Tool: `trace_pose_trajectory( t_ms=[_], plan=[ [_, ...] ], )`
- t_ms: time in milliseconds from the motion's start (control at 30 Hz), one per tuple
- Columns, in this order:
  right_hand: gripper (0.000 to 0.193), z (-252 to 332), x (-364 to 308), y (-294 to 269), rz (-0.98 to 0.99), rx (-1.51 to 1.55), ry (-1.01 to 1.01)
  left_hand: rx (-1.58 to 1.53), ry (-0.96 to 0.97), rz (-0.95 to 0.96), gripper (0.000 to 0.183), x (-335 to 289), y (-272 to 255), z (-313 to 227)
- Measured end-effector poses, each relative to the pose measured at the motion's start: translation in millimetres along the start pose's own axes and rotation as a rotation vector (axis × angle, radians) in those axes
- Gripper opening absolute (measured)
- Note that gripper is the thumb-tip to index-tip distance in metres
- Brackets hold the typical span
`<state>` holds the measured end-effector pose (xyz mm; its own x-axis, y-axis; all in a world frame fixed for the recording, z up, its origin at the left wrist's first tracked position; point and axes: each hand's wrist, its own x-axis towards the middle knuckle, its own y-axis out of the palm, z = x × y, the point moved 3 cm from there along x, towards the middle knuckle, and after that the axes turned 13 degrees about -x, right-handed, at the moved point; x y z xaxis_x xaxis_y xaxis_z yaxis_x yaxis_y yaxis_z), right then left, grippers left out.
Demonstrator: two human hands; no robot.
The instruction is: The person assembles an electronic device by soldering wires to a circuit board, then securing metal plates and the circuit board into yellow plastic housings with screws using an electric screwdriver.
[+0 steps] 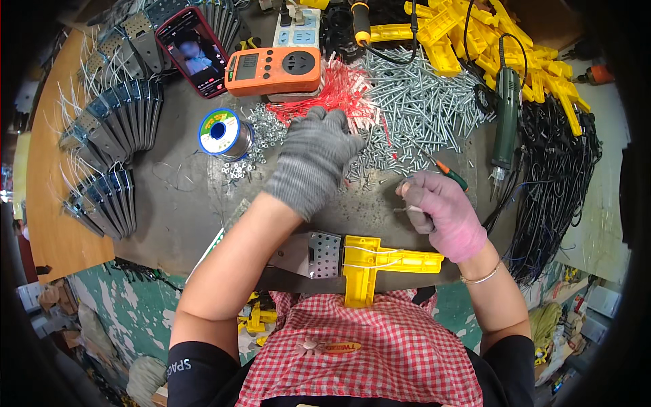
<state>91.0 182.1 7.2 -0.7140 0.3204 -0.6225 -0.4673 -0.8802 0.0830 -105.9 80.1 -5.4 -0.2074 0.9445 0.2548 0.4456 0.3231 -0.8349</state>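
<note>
My left hand (310, 163), in a grey knitted glove, reaches to the near edge of a heap of red wires with white ends (339, 85). Its thumb stands apart from the fingers, whose tips dip down and are partly hidden. My right hand (444, 214), in a pink and grey glove, hovers over the right of the bench with its fingers curled together. Something thin and pale shows by those fingers, too small to name. Between my forearms lies a yellow plastic T-shaped housing (363, 261) with white wires in it, joined to a perforated metal plate (325, 255).
Screws (434, 102) and nuts (268, 125) lie around a solder spool (226, 132). Behind are an orange power meter (274, 83) and a phone (193, 51). Metal blades (112, 122) line the left. Right are a screwdriver (451, 175), an electric screwdriver (505, 115), black cables (556, 176) and yellow housings (468, 34).
</note>
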Motion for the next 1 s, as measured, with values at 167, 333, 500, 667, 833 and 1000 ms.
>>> trace_pose_trajectory(
  t_ms=[167, 333, 500, 667, 833, 1000],
  plan=[
    [0.016, -1, 4, 5, 0.115, 0.221, -0.063, 0.045, 0.000, 0.025, 0.019, 3, 2, 7],
    [0.016, -5, 6, 2, 0.125, 0.240, -0.003, -0.369, -0.100, -0.100, 0.019, -37, -8, -36],
    [0.016, -2, 7, 13, 0.058, -0.072, -0.101, -0.867, -0.354, -0.083, 0.023, -60, 2, -48],
    [0.015, -2, 6, 15, 0.080, -0.076, -0.115, -0.422, -0.078, -0.172, 0.022, -64, 1, -58],
    [0.009, -11, 9, 9, 0.199, 0.087, -0.069, -0.481, -0.091, -0.197, 0.023, -65, -4, -55],
    [0.005, -4, 1, 12, 0.068, -0.039, -0.163, -0.527, -0.109, -0.194, 0.022, -67, -6, -57]
  ],
)
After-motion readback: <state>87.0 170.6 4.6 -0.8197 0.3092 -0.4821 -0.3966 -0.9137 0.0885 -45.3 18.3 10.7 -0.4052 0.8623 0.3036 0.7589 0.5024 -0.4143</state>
